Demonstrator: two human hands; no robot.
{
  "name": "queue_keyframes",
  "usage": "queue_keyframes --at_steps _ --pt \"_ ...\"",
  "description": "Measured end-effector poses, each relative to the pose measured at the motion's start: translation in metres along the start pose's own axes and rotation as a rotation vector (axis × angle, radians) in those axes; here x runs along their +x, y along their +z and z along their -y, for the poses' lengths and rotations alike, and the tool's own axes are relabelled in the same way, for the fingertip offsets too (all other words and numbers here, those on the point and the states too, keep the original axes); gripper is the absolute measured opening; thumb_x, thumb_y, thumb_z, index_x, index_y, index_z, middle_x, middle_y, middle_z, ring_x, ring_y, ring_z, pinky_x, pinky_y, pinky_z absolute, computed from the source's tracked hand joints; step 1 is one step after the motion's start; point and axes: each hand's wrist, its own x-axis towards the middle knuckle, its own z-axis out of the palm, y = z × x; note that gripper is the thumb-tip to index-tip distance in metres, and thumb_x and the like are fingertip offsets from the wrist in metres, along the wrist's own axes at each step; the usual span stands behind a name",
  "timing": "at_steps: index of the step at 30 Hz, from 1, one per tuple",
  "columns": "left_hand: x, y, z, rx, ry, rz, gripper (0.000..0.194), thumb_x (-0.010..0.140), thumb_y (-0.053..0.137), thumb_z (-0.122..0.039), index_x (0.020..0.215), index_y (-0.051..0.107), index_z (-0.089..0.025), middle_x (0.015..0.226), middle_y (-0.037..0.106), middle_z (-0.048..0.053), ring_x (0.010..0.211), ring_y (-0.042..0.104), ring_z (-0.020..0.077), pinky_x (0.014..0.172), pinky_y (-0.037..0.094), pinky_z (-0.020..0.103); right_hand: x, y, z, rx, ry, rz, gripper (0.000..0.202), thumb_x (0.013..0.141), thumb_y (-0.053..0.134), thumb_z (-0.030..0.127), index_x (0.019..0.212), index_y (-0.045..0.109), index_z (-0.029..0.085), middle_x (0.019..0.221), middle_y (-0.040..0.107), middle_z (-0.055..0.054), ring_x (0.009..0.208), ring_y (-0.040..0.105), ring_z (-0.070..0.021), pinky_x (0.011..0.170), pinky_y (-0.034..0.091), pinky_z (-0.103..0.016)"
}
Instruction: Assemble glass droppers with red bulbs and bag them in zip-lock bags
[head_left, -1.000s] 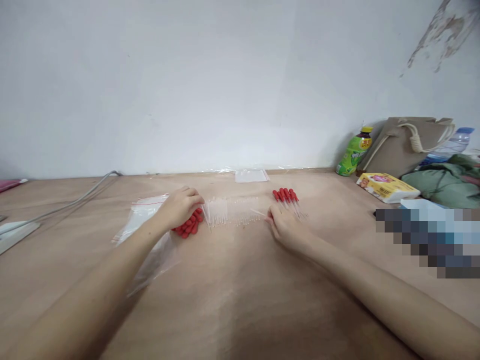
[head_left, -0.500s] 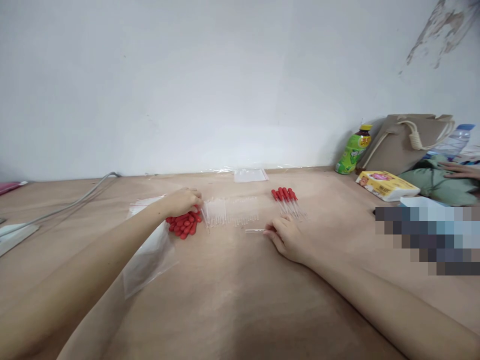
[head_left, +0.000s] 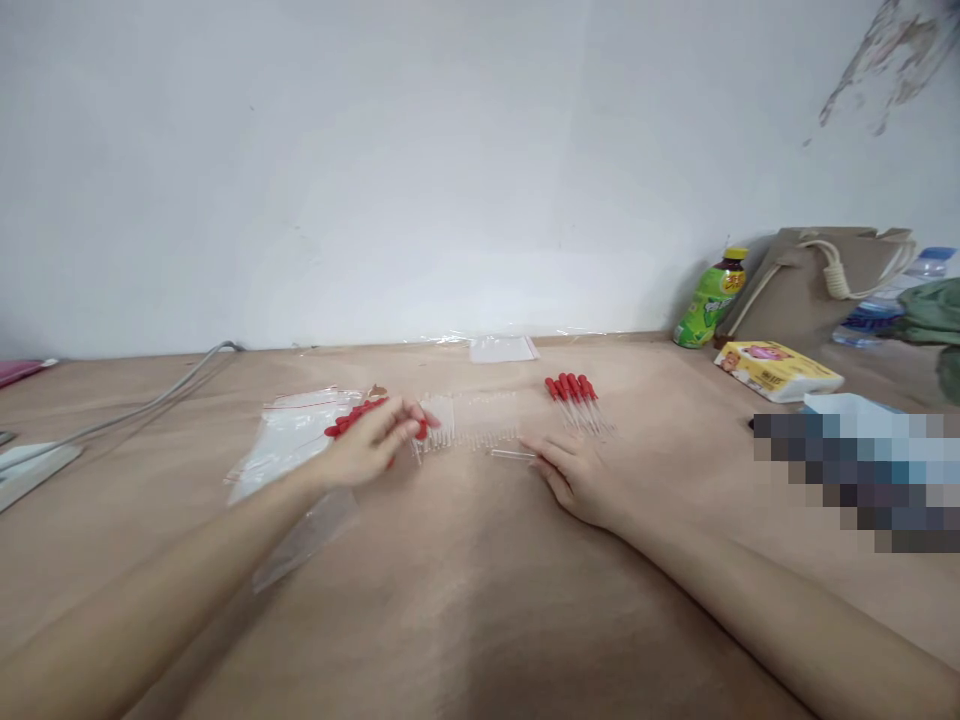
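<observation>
My left hand (head_left: 379, 440) pinches a red rubber bulb (head_left: 421, 429) at its fingertips, in front of the pile of red bulbs (head_left: 352, 416), which it partly hides. My right hand (head_left: 574, 472) rests on the table with its fingers closed on one end of a clear glass tube (head_left: 511, 455) that points left. Between the hands, several clear tubes (head_left: 487, 438) lie side by side in a row. Beyond my right hand lie several droppers with red bulbs (head_left: 572, 386), their clear stems towards me.
Plastic zip bags (head_left: 285, 440) lie under my left forearm. A small white bag (head_left: 501, 349) is by the wall. At right stand a green bottle (head_left: 711, 300), a yellow tissue pack (head_left: 780, 370) and a grey-brown bag (head_left: 802, 300). A grey cable (head_left: 165, 393) crosses the left side.
My left hand has moved right and nearer from the pile, now with a red bulb. My right hand stays with the tube. At far right, another person's hand has left view and the green cloth has shifted.
</observation>
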Motion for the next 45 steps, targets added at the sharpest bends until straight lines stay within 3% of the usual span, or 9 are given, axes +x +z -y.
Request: queue_keyframes --at_steps 3,7,13,23,28,36,45 --pt "-0.021 0.041 -0.008 -0.234 -0.067 0.129 0.019 0.09 0.036 -0.035 0.088 0.044 -0.017 0.089 0.06 0.007 0.072 0.058 0.0134 0.069 0.048 0.03 0.003 -0.004 0.009 0.069 0.024 0.006 0.024 0.089 0.037 0.021 0.098 0.059 0.018 0.082 0.06 -0.006 0.075 0.055 -0.0148 0.068 0.043 -0.028" --pt "-0.025 0.068 -0.01 -0.268 -0.101 0.053 0.024 0.088 0.042 -0.033 0.105 0.046 -0.017 0.084 0.059 0.004 0.07 0.058 0.0132 0.065 0.049 0.028 0.007 -0.011 0.024 0.138 0.085 0.039 0.019 0.087 0.042 0.023 0.091 0.06 0.016 0.073 0.059 -0.004 0.064 0.052 -0.0115 0.063 0.041 -0.025" --pt "-0.016 0.067 -0.012 -0.003 -0.012 0.022 0.02 0.085 0.047 -0.031 0.091 0.061 -0.019 0.092 0.06 0.005 0.085 0.056 0.0167 0.075 0.045 0.029 0.007 -0.008 0.03 0.194 0.136 0.052 0.017 0.085 0.046 0.026 0.085 0.06 0.017 0.068 0.058 -0.001 0.058 0.05 -0.01 0.058 0.039 -0.023" --pt "-0.019 0.078 -0.011 -0.214 -0.108 0.003 0.021 0.086 0.046 -0.035 0.091 0.054 -0.016 0.077 0.055 0.001 0.066 0.051 0.0118 0.061 0.044 0.024 0.009 -0.004 0.031 0.193 0.096 0.119 0.015 0.086 0.046 0.024 0.089 0.06 0.019 0.075 0.064 0.0 0.063 0.053 -0.0097 0.07 0.036 -0.027" --pt "-0.018 0.082 -0.01 -0.3 -0.111 -0.008 0.02 0.084 0.049 -0.034 0.091 0.054 -0.015 0.074 0.055 0.001 0.064 0.052 0.0109 0.061 0.045 0.024 0.008 0.0 0.029 0.199 0.082 0.144 0.016 0.086 0.047 0.024 0.089 0.062 0.019 0.071 0.063 0.0 0.062 0.053 -0.0101 0.069 0.035 -0.028" --pt "-0.022 0.088 -0.004 -0.264 -0.13 -0.002 0.023 0.084 0.049 -0.035 0.09 0.059 -0.016 0.07 0.057 0.001 0.061 0.052 0.0112 0.058 0.045 0.023 0.01 0.001 0.025 0.207 0.067 0.224 0.017 0.085 0.048 0.023 0.086 0.065 0.02 0.067 0.063 0.001 0.058 0.052 -0.0094 0.07 0.031 -0.029" --pt "-0.021 0.083 -0.013 -0.056 -0.111 0.043 0.022 0.084 0.049 -0.035 0.086 0.063 -0.018 0.066 0.058 -0.001 0.057 0.048 0.0104 0.052 0.037 0.02 0.015 -0.004 0.023 0.099 0.032 0.262 0.017 0.085 0.049 0.021 0.086 0.066 0.021 0.074 0.066 0.0 0.059 0.052 -0.0093 0.07 0.025 -0.03"
